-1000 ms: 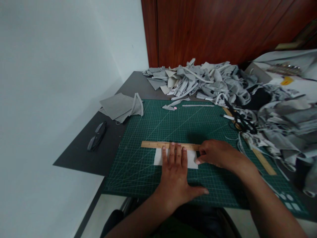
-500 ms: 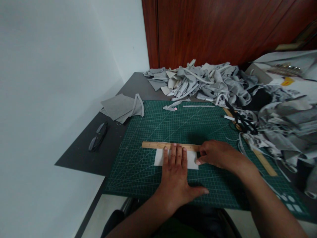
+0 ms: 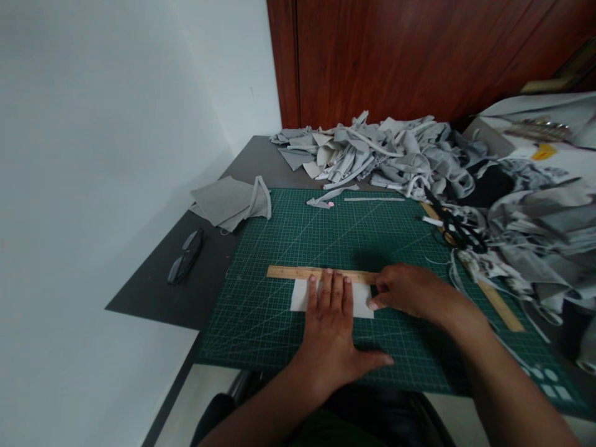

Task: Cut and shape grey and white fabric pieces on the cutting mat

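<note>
A white rectangular piece [image 3: 298, 296] is lying flat on the green cutting mat [image 3: 261, 323], near its middle, with a wooden ruler [image 3: 291, 272] laid along its far edge. Much of the piece is being covered by the left hand [image 3: 333, 335], so that only its left end and a strip at its right end are being shown; its material cannot be told. The left hand is being pressed palm-down, fingers extended and close together, fingertips reaching the ruler, thumb spread out to the right on the mat. The right hand [image 3: 410, 290] is being held at the ruler's right end, fingers curled and closed, the thumb tip resting on the piece's right edge; whether a tool is being gripped inside the curl cannot be told (the fingers are hiding it).

Beyond the mat, a heap of grey fabric scraps [image 3: 372, 155] is lying against the brown wooden panel [image 3: 419, 56]. Folded grey pieces [image 3: 228, 202] and a pair of glasses [image 3: 185, 264] are lying on the dark table [image 3: 153, 292] to the left. Black scissors [image 3: 454, 230] and a second ruler [image 3: 500, 304], partly buried under cloth, are lying at the right. The forearms are being cut off by the lower frame edge.
</note>
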### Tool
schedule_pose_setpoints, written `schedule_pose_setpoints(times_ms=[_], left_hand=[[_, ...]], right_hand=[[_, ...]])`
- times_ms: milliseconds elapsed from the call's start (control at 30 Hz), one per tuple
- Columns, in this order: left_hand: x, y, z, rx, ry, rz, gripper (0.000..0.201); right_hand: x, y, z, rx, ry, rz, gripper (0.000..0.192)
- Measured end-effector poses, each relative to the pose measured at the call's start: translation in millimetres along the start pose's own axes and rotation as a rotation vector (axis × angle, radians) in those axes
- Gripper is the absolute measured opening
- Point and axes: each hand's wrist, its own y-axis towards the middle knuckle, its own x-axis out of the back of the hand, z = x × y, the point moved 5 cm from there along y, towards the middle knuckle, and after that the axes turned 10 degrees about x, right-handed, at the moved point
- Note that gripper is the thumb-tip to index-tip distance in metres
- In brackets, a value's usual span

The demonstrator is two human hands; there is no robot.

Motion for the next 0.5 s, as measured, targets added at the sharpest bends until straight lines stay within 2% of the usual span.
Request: schedule_pose_setpoints(times_ms=[500], left_hand=[[-1.8, -1.3, 1.2, -0.031, 0.004, -0.029, 0.135]], right_hand=[[0.8, -1.6, 0.8, -0.004, 0.015, 0.001, 0.018]])
